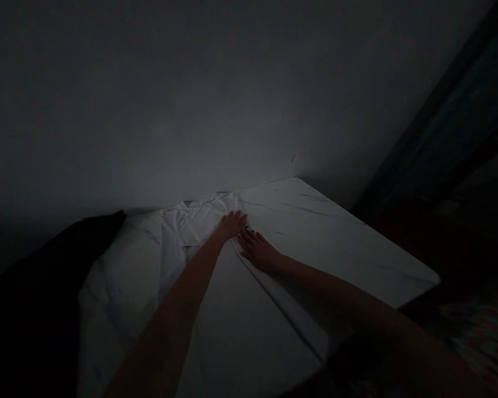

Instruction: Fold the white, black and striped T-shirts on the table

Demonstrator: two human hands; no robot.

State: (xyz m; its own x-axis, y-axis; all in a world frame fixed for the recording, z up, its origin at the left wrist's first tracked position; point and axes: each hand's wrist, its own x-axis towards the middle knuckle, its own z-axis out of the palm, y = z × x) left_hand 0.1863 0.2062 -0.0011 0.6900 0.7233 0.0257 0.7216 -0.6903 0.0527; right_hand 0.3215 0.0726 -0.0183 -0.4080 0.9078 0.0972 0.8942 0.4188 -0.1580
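No text, label, brand, number or sign can be read anywhere in the view. The scene is dim, so small lettering could perhaps escape notice, but 0 legible words and 0 legible digits show on any surface.
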